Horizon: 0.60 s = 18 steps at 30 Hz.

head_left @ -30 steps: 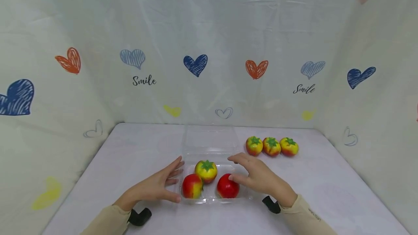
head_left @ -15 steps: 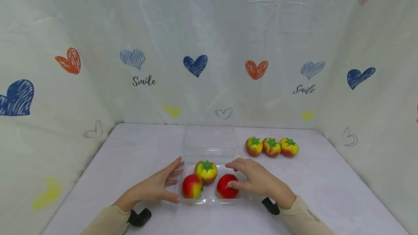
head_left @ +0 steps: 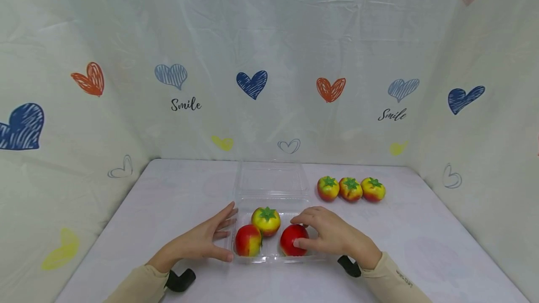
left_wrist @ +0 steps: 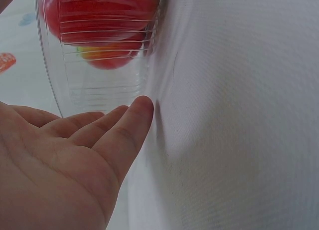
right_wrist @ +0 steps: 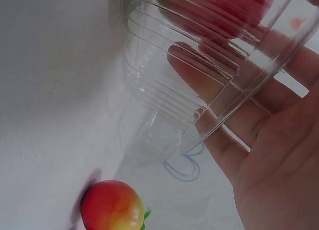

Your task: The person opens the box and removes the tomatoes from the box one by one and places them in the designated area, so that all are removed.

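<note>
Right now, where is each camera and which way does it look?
Head: on the head, facing forward and down at the clear box; shows left grip, right grip, sleeves.
Left wrist: sits there, facing the box's left side; shows left grip.
Right wrist: sits there, facing the box's right side; shows right grip.
Both wrist views share the box, with fruit inside.

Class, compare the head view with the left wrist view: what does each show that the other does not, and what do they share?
Only the head view: the row of three fruits standing on the table outside the container, and the "Smile" lettering on the backdrop.

Only the left wrist view: the open palm of the left hand, and close-up ridges on the clear container's wall.

Both: the left hand, the container, and fruit inside it.
</note>
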Each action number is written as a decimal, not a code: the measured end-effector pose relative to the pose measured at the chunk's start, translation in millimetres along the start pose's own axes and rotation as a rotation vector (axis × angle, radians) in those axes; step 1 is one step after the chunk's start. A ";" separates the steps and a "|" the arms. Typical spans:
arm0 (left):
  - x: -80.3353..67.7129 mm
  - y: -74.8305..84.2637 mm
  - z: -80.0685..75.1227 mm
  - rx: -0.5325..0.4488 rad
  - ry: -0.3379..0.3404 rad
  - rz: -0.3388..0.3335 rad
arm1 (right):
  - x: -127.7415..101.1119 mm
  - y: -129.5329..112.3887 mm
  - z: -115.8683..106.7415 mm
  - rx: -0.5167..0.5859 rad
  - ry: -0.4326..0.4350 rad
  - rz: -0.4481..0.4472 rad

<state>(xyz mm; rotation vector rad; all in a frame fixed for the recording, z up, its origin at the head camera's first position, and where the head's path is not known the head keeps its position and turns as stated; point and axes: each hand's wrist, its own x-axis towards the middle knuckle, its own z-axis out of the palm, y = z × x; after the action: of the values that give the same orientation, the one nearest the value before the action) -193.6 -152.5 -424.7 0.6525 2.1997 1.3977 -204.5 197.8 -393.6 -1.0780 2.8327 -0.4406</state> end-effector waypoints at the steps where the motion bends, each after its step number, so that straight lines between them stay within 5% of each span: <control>1: 0.0 0.0 0.1 0.001 0.001 -0.002 | 0.1 0.0 0.1 -0.002 0.000 -0.003; 18: 0.6 -0.5 0.7 0.012 0.009 -0.008 | 1.0 -1.3 4.7 0.029 -0.032 0.013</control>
<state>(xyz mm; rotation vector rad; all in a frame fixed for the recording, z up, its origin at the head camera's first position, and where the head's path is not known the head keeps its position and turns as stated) -193.8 -151.8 -425.5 0.6419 2.2167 1.3871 -203.6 195.1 -397.7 -1.0516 2.7950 -0.4575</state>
